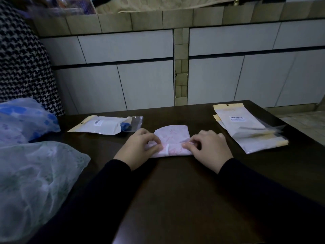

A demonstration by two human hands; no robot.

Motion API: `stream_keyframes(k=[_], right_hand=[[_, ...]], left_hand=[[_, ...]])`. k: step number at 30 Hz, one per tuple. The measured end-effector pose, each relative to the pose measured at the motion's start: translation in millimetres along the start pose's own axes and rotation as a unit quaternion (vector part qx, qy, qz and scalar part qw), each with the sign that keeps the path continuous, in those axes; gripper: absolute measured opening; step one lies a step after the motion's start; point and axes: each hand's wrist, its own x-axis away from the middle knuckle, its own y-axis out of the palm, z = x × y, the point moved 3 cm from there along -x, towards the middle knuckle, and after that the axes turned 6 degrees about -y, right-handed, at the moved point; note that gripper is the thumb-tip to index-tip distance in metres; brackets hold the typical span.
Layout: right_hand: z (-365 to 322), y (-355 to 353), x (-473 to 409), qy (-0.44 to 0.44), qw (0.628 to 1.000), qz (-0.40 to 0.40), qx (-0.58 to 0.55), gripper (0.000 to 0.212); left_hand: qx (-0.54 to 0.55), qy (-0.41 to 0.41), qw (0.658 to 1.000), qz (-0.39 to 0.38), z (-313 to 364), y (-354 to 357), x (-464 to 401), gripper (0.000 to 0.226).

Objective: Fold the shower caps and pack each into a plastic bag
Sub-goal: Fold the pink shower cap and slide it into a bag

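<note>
Basically: dark tabletop [175, 191], green-patterned shower cap [35, 182] heaped at the left edge, blue-patterned shower cap [22, 118] behind it. Stack of empty plastic bags [249, 131] near the right edge. One packed bag [107, 125] with something blue inside lies toward the far left. Pink-patterned shower cap [171, 141] sits mid-tabletop, partly folded. Left hand [139, 147] and right hand [209, 148] each pinch its folded edge, fingers curled on the cap.
</note>
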Motion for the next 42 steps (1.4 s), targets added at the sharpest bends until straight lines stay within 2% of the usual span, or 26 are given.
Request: stream_keyframes(k=[2, 4, 7, 10, 13, 19, 23, 26, 30, 34, 36, 38, 40, 42], right_hand=[[-2, -5, 0, -0.027, 0.999, 0.024, -0.014, 0.026], [-5, -8, 2, -0.075, 0.997, 0.021, 0.010, 0.022], [-5, -11, 5, -0.095, 0.993, -0.008, 0.064, 0.028], [-4, -14, 6, -0.088, 0.993, -0.044, 0.060, 0.036], [-2, -16, 6, -0.081, 0.993, -0.071, 0.046, 0.044], [1, -18, 8, -0.084, 0.993, -0.076, -0.016, 0.039], [2, -15, 7, -0.017, 0.984, -0.118, -0.134, 0.034], [2, -9, 3, 0.010, 0.977, -0.139, -0.163, 0.035], [1, -3, 2, 0.043, 0.981, -0.125, -0.141, 0.037], [-1, -7, 5, 0.027, 0.998, -0.033, -0.056, 0.032], [-5, -12, 7, -0.003, 0.998, 0.003, -0.060, 0.025], [-12, -16, 9, -0.072, 0.996, 0.022, -0.048, 0.015], [-16, -14, 10, -0.120, 0.992, -0.006, -0.025, 0.020], [-15, -12, 9, -0.110, 0.992, -0.062, -0.021, 0.028]], left_hand=[[-0.034, 0.066, 0.997, 0.034, 3, 1, 2, 0.014], [-0.069, 0.104, 0.992, 0.021, 4, 2, 2, 0.017], [-0.050, 0.073, 0.996, -0.029, 0, 2, 2, 0.028], [-0.056, 0.059, 0.995, -0.058, -4, 4, 1, 0.047], [-0.057, 0.054, 0.995, -0.054, -4, 3, 0, 0.042], [-0.042, 0.016, 0.996, -0.077, -1, -2, 1, 0.024], [-0.011, -0.030, 0.992, -0.125, -3, -4, 1, 0.021], [0.019, -0.039, 0.989, -0.139, -3, -5, 3, 0.018], [0.041, -0.045, 0.993, -0.104, -2, -5, 4, 0.012], [-0.016, 0.014, 1.000, -0.010, -1, -3, 8, 0.013], [-0.042, 0.070, 0.996, 0.018, 4, -2, 12, 0.012], [-0.071, 0.108, 0.991, 0.018, 8, -1, 15, 0.016], [-0.082, 0.101, 0.991, 0.005, 9, 0, 17, 0.020], [-0.089, 0.092, 0.992, -0.001, 6, 2, 17, 0.029]])
